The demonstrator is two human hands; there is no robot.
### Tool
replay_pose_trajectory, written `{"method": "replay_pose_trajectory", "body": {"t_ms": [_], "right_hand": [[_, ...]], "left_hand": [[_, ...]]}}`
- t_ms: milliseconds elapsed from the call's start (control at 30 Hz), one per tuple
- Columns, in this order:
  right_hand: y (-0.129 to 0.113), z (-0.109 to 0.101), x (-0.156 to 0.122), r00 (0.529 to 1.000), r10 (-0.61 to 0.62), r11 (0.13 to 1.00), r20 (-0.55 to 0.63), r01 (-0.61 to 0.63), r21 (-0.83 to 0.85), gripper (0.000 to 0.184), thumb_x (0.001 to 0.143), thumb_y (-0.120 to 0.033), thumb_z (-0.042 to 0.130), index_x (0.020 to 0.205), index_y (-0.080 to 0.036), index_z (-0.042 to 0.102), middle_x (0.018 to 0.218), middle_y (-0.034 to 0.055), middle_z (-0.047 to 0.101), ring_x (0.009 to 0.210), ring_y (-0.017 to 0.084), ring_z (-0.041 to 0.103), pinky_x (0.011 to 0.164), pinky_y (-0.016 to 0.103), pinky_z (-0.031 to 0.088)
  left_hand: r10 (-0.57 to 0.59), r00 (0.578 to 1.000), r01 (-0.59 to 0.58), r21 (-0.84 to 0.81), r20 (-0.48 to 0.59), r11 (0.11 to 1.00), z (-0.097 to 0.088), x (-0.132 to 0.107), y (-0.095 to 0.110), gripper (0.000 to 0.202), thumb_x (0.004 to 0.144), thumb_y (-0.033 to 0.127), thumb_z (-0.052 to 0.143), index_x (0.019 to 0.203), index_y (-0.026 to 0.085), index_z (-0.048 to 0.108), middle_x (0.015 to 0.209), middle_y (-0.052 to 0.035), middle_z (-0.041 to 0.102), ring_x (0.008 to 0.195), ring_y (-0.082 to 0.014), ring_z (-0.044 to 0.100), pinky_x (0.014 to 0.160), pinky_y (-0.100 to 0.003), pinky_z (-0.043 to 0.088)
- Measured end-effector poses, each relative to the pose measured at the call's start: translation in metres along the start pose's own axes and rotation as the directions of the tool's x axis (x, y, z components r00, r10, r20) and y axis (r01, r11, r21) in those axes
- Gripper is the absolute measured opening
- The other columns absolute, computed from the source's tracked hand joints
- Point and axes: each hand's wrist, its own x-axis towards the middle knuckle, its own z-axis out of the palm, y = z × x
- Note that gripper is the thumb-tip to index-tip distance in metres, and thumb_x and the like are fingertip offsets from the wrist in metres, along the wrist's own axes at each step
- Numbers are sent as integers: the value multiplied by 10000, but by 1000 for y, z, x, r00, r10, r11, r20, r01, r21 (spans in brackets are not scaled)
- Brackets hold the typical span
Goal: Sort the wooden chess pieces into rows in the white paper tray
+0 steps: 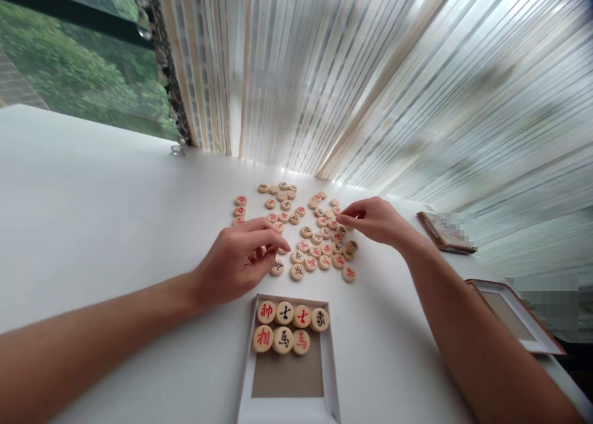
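Observation:
Round wooden Chinese chess pieces (311, 263) with red or black characters lie scattered over the white table. My left hand (241, 257) hovers low at their near left side, its index finger and thumb apart and the other fingers curled. It partly hides a few pieces. My right hand (373, 222) reaches into the right side of the spread. Its thumb and fingertips are pinched together beside a red-marked piece (332, 224); anything between them is hidden. Nearest me is an open shallow box (287, 381), holding two rows of pieces at its far end.
A second tray-like box part (509, 316) with a brown rim lies to the right, beyond my forearm. Farther back sits a small flat box (447, 232). A string curtain (287, 72) hangs along the table's far edge, next to a window (83, 59) at left.

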Motion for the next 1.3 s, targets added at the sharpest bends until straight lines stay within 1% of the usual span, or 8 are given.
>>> {"method": "replay_pose_trajectory", "body": {"t_ms": [433, 667, 733, 800, 900, 1100, 1200, 1300], "right_hand": [[-9, 23, 3, 999, 0, 1000, -32, 1, 28, 203, 792, -382, 775, 794, -181, 746, 796, 43, 739, 690, 169, 626, 572, 283, 413], [-5, 11, 1, 994, -47, 988, -98, 61, 145, 252, 881, -410, 741, 892, -160, 720, 806, 73, 768, 701, 180, 674, 615, 297, 493], [-10, 4, -3, 990, -85, 932, -112, 118, 342, 323, 873, -457, 773, 927, -142, 729, 819, 96, 786, 694, 190, 706, 586, 295, 524], [-21, -1, -10, 985, -126, 808, -121, 173, 564, 404, 805, -491, 858, 940, -121, 769, 800, 107, 793, 659, 195, 717, 544, 294, 540], [-42, 2, -22, 982, -172, 657, -81, 176, 734, 445, 722, -474, 945, 975, -124, 838, 745, 85, 790, 609, 176, 705, 532, 297, 563], [-71, 23, -37, 954, -217, 539, 207, -60, 840, 499, 670, -376, 990, 1099, -162, 852, 870, 82, 829, 776, 188, 767, 724, 329, 628], [-76, 27, -42, 936, -204, 475, 286, -161, 865, 614, 610, -294, 1026, 1172, -162, 819, 864, 71, 833, 774, 184, 788, 688, 280, 621], [-80, 28, -46, 926, -215, 390, 310, -210, 897, 591, 557, -230, 1050, 1090, -146, 808, 795, 81, 835, 712, 194, 803, 647, 258, 635]], "left_hand": [[16, 1000, -16, 27, -19, 999, -1, 1, -1, 240, 870, 8, 616, 903, 162, 797, 891, -53, 746, 733, -138, 686, 660, -235, 557], [24, 999, -24, -5, -22, 1000, 1, 0, -2, 244, 866, -5, 612, 904, 154, 793, 906, -53, 742, 712, -117, 679, 629, -203, 544], [30, 999, -31, -14, -23, 999, 2, 0, -3, 247, 861, -10, 608, 900, 149, 793, 905, -55, 739, 710, -115, 672, 629, -201, 540], [20, 1000, -20, -19, -22, 1000, 2, 0, -3, 250, 861, -8, 606, 899, 149, 797, 909, -59, 742, 731, -122, 676, 642, -210, 542], [-46, 999, 45, -65, -17, 997, 1, 1, -1, 224, 872, 21, 616, 896, 147, 799, 905, -63, 748, 749, -132, 690, 643, -216, 551], [-333, 943, 314, -275, -23, 909, 0, 3, 1, 116, 903, 179, 687, 971, 129, 767, 862, -57, 764, 728, -142, 713, 605, -206, 576], [-380, 925, 364, -327, 13, 872, 0, 3, 0, 150, 908, 229, 722, 1012, 129, 759, 841, -47, 768, 696, -130, 695, 590, -197, 566], [-382, 922, 377, -362, 63, 852, 0, 2, 1, 183, 910, 269, 746, 1019, 124, 770, 840, -57, 774, 693, -135, 700, 577, -197, 560]]}}
